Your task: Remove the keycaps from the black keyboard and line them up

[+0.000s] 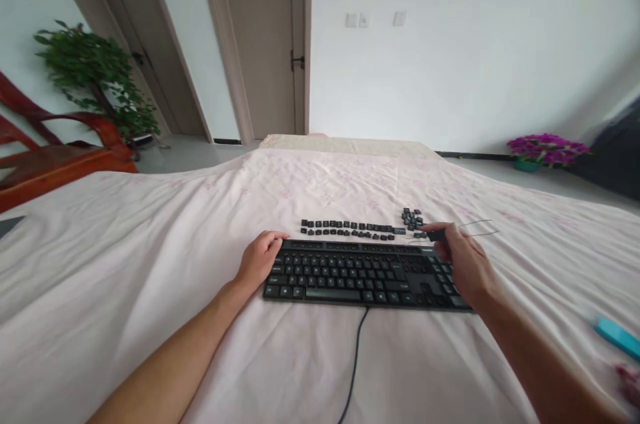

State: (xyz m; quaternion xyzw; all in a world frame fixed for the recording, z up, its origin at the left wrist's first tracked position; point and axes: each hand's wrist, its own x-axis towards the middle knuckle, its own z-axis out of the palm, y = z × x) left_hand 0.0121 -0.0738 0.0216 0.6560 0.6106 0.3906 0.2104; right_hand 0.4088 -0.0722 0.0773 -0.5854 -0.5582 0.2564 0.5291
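A black keyboard (333,272) lies on the pale cloth, with its cable running toward me. Its top rows and part of the navigation area show gaps where keycaps are off. My left hand (261,256) grips the keyboard's upper left corner. Over its right end, my right hand (463,254) is closed on a wire keycap puller (437,235) with a black handle; thin wires stick out past the hand to the right. Behind the keyboard, loose keycaps (347,225) form two rows, and a small cluster of keycaps (411,218) sits by the right hand.
The flowered cloth (200,224) is wrinkled and covers the wide surface. A blue object (618,337) lies at the right edge. Beyond stand a wooden chair (65,157), a green plant (90,67), purple flowers (547,147) and a door (257,44).
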